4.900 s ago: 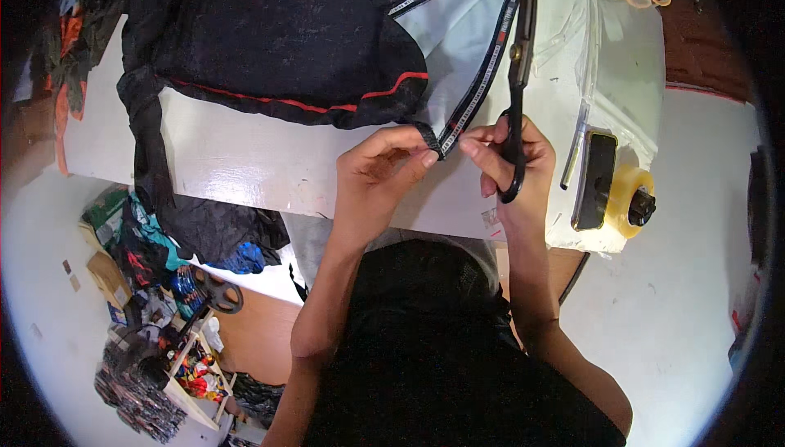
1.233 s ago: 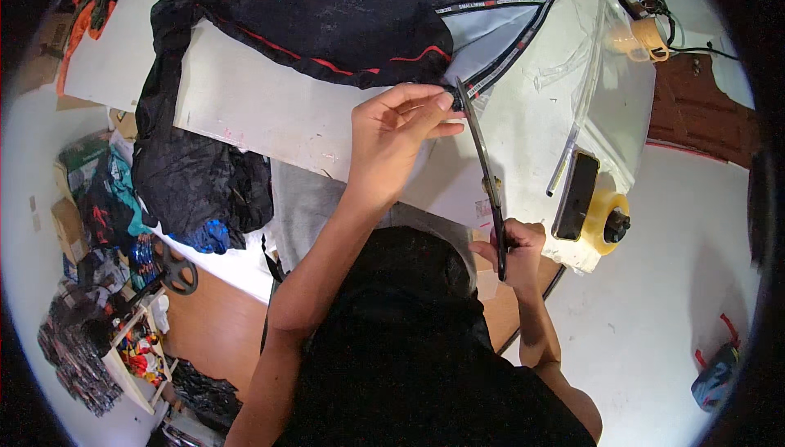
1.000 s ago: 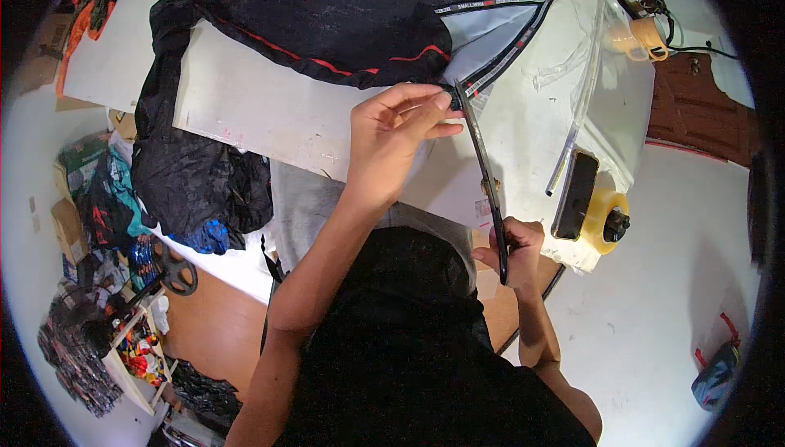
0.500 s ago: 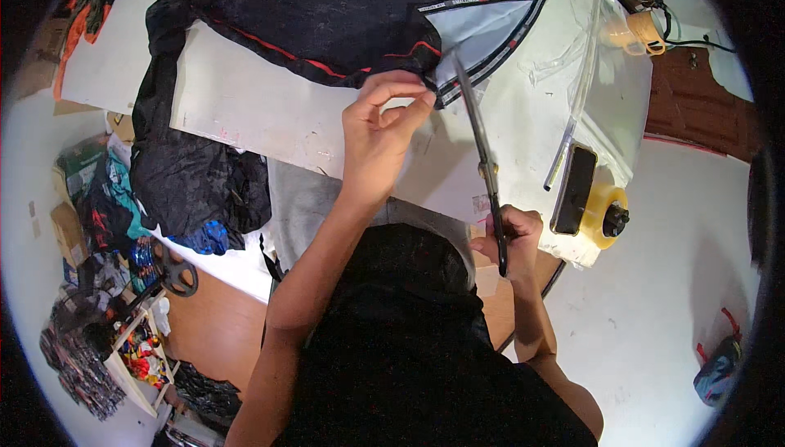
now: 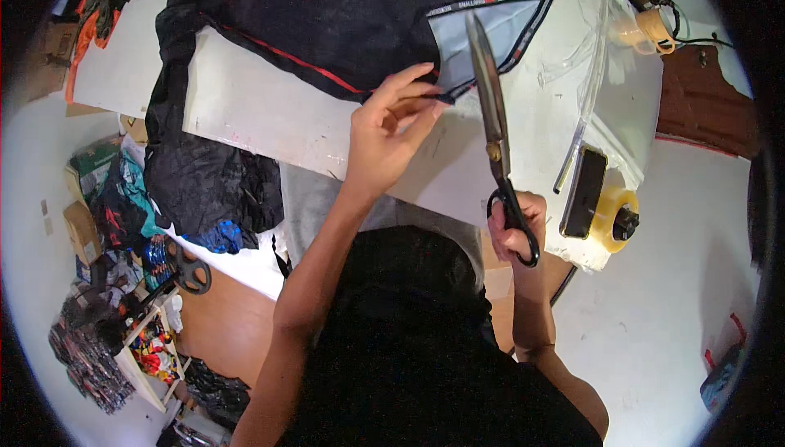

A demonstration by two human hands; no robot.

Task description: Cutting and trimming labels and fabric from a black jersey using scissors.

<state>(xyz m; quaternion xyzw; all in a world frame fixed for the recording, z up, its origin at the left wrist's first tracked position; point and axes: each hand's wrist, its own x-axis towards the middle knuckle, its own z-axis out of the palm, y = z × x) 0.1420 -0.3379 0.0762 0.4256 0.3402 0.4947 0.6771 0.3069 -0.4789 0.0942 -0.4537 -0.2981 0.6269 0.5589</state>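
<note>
While the left hand point(image 5: 391, 124) stays down at the lower corner of the black garment point(image 5: 327, 22), the scissors point(image 5: 495, 120) have swung round! Half a second ago they show edge-on, tip low over the pale lining point(image 5: 458, 46); now the blades turn their broad side to us, shut together, the tip up near the printed trim point(image 5: 507, 0). The raised finger of that left hand has straightened too, reaching forward over the fabric, where earlier it curls in with the others. The lining looks more spread out now, the fold opened wider.

And the positions: the right hand point(image 5: 527, 222) has its fingers closed around the black handles, well back from the cloth, with the blades running away up the table point(image 5: 270, 136) and over the lining. On the left, thumb and fingers sit only slightly parted, right at the garment's corner, the cloth meeting their tips; there's blur there, so I can't tell whether they truly pinch it. The scissors' blades pass just to the right of those fingertips, apart from them.

Over at the right side of the table, the phone point(image 5: 584, 193) lies just beside the yellow tape roll point(image 5: 607, 216).
</note>
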